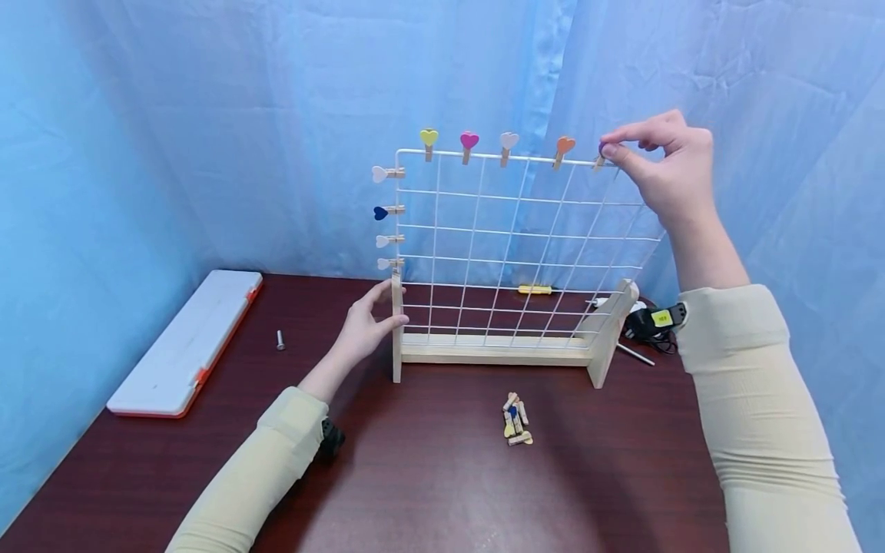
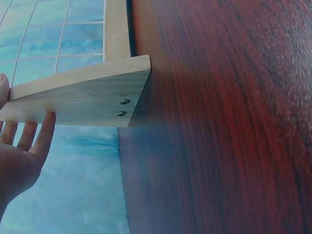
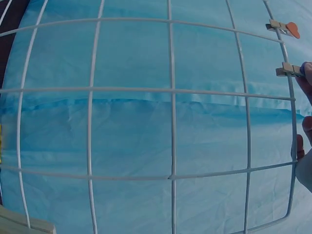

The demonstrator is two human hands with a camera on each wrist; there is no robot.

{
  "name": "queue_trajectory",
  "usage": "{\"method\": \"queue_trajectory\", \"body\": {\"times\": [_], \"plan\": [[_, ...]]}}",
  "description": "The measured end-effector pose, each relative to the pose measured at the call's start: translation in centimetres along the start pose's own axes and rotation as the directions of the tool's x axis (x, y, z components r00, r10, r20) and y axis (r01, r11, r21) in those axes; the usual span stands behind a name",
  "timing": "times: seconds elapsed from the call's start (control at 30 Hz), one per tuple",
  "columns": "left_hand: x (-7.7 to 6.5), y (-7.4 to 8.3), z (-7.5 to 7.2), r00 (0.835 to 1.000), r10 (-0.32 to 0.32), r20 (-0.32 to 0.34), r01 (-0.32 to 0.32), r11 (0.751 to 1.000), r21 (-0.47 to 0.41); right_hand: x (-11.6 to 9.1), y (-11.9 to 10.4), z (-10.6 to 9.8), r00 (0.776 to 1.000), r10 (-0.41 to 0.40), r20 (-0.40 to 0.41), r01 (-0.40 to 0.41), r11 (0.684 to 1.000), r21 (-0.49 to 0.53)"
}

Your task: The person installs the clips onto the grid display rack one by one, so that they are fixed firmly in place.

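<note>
At the top wire of a white wire grid (image 1: 520,200), my right hand (image 1: 674,165) pinches a small wooden clothespin (image 3: 288,69) by its purple heart. The clothespin's wooden end overlaps the wire. My left hand (image 1: 361,329) holds the left upright of the wooden stand (image 1: 494,355), thumb on one side and fingers against its outer face. Along the top wire sit a yellow heart clothespin (image 1: 429,140), a pink one (image 1: 469,143), a white one (image 1: 508,144) and an orange one (image 1: 564,147). Down the left wire are several more, white ones and a dark blue one (image 1: 382,213).
A small pile of heart clothespins (image 1: 515,421) lies on the dark table before the stand. A white case with orange latches (image 1: 187,346) and a bolt (image 1: 280,340) lie to the left. Behind the grid is a yellow-handled tool (image 1: 535,289); black cables (image 1: 660,338) lie at right.
</note>
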State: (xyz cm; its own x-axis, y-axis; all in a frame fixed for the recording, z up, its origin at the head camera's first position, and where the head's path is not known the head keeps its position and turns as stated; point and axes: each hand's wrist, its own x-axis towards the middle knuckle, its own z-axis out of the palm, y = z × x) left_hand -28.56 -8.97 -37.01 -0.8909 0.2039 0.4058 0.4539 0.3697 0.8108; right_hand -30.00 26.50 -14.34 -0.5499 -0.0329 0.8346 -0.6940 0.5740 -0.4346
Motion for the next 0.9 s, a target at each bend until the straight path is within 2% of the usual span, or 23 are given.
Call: {"method": "queue_trajectory", "body": {"times": [0.17,0.23,0.3,0.4,0.5,0.6,0.73,0.8,0.9], "plan": [[0.7,-2.2,0.4,1.000,-0.014,-0.003,0.014,1.000,-0.006,0.1,0.6,0.0,1.000,0.003,0.030,-0.002,0.999,-0.032],[1.0,-3.1,0.6,1.000,-0.012,-0.006,0.012,1.000,-0.009,0.0,0.3,-0.1,0.999,0.011,0.048,-0.009,0.999,-0.038],[1.0,-3.4,0.6,1.000,-0.006,-0.009,0.006,1.000,-0.012,-0.2,-0.4,-0.3,0.998,-0.004,0.061,0.005,1.000,-0.023],[1.0,-3.5,0.6,1.000,0.000,-0.009,0.000,1.000,-0.013,-0.9,-1.8,-0.5,0.996,-0.075,0.052,0.071,0.995,0.076],[1.0,-3.5,0.6,1.000,0.001,-0.005,-0.001,1.000,-0.016,-2.2,-2.8,-0.3,0.981,-0.186,0.054,0.169,0.959,0.230],[1.0,-3.4,0.6,1.000,-0.007,-0.002,0.007,1.000,-0.015,-4.6,-3.0,0.3,0.962,-0.234,0.143,0.187,0.942,0.280],[1.0,-3.4,0.5,1.000,-0.020,-0.002,0.020,1.000,-0.009,-9.2,-2.3,1.7,0.923,-0.185,0.337,0.144,0.979,0.142],[1.0,-3.4,0.5,1.000,-0.022,-0.003,0.022,1.000,-0.003,-11.8,-1.0,2.7,0.896,-0.135,0.423,0.107,0.990,0.091],[1.0,-3.3,0.5,1.000,-0.026,-0.003,0.026,1.000,0.004,-15.9,2.3,4.5,0.853,-0.072,0.516,0.043,0.997,0.069]]}}
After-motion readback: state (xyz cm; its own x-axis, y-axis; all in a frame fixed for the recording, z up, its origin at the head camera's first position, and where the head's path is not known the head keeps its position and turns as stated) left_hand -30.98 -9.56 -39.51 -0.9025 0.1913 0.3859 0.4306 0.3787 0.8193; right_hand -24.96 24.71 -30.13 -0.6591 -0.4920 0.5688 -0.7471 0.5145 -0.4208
